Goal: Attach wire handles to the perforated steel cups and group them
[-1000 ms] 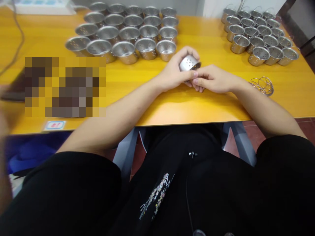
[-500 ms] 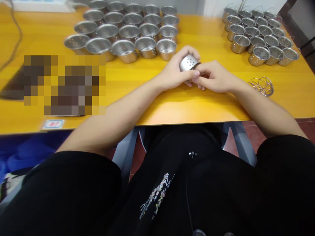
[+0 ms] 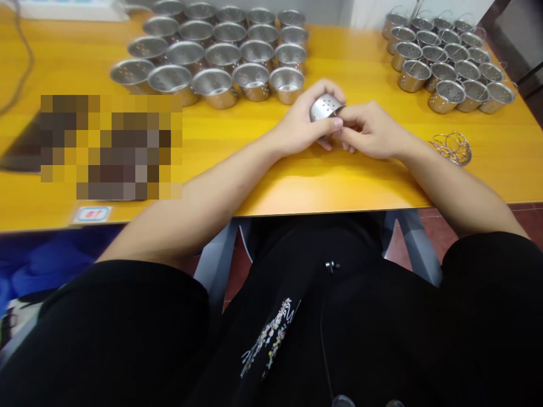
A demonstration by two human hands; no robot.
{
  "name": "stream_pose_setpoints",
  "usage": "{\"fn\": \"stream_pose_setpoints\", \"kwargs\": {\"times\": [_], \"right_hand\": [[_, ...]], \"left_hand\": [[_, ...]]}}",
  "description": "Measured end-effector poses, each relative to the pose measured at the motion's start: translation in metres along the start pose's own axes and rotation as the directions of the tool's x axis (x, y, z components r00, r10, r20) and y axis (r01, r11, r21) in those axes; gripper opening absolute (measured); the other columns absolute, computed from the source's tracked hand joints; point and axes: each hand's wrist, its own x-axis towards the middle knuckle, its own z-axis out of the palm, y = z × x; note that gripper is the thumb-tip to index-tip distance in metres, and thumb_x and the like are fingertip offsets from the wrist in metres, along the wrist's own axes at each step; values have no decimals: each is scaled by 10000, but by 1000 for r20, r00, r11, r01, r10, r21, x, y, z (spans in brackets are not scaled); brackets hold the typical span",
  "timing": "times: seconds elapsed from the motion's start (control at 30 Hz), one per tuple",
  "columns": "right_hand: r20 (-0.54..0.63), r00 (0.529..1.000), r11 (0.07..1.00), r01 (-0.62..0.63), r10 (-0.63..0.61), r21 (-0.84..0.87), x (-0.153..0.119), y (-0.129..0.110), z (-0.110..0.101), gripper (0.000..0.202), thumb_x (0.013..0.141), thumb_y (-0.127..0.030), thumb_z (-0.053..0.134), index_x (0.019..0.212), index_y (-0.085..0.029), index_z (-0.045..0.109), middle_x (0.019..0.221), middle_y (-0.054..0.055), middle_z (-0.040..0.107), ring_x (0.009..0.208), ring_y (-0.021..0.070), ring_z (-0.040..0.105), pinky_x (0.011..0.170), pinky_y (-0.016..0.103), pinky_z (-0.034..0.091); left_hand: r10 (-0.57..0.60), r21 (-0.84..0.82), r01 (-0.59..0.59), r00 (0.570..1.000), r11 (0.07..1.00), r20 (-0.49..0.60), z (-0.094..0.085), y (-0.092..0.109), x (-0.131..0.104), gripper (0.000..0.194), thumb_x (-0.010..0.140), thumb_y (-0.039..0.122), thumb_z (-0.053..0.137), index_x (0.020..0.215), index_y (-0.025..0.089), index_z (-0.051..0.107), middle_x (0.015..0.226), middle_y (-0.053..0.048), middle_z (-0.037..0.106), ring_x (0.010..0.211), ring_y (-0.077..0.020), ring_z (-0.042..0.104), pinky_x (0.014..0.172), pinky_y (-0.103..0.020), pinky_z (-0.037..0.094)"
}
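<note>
A small perforated metal cup (image 3: 326,106) lies tilted on its side in my left hand (image 3: 302,123), whose fingers and thumb wrap round its wall. My right hand (image 3: 368,131) is closed at the cup's rim, thumb and fingers pinched together there. What the right fingertips grip is too small and too covered to make out. To the right of my right forearm, a loose tangle of thin wire handles (image 3: 452,148) lies on the yellow table (image 3: 271,183).
Rows of perforated metal cups (image 3: 214,87) stand at the back left. More cups with wire handles (image 3: 449,95) stand in rows at the back right. A dark, partly blurred-out object (image 3: 21,148) and a small label (image 3: 92,214) are at the left.
My right hand has shifted very slightly at the cup's rim, and the cup has turned a little in my left hand. The rest stays put.
</note>
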Motion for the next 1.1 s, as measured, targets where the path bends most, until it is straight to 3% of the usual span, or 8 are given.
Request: {"fn": "stream_pose_setpoints", "kwargs": {"times": [0.17,0.37,0.57,0.77,0.97,1.1], "right_hand": [[-10,1000,1000,0,0,22,-1,-2,-1,388,1268,-516,836,992,-278,704,785,-23,756,694,191,705,678,300,566],[12,999,999,-52,52,7,0,-4,-1,335,1268,-515,823,1041,-281,747,754,-31,758,691,205,727,706,310,596],[89,996,1000,-22,23,-11,1,-6,1,396,1273,-391,809,905,-255,755,767,-22,797,703,188,749,764,309,592],[112,994,1000,-15,14,7,2,-2,3,405,1239,-381,858,865,-257,766,770,-29,804,715,189,750,747,311,593],[158,987,997,1,-14,80,4,4,2,305,1247,-364,860,972,-233,848,800,-19,827,732,186,788,764,296,624],[192,981,994,-36,15,104,5,4,0,250,1241,-329,868,1009,-239,880,804,-15,841,760,196,812,779,294,651]], "left_hand": [[8,17,-7,999,1000,-39,0,-2,3,596,841,595,1096,1258,376,730,1032,-4,839,826,-275,850,576,-369,699],[42,47,-36,992,998,-120,1,-2,9,634,818,695,1072,1204,356,700,1151,-49,895,1004,-322,900,701,-382,720],[93,18,-92,986,996,-137,1,-12,11,596,762,602,1126,1188,359,787,1256,-61,922,1111,-338,893,841,-432,765],[50,-36,-53,995,998,-81,1,-10,12,614,652,542,1176,1140,371,844,1320,-66,941,1268,-380,898,946,-478,818],[11,-71,-14,999,997,-47,5,3,9,606,652,447,1162,1130,319,812,1346,-99,927,1229,-351,926,819,-382,805],[28,-51,-30,999,998,-36,6,3,7,605,700,410,1164,1161,297,788,1334,-109,918,1229,-345,932,851,-372,798]]}}
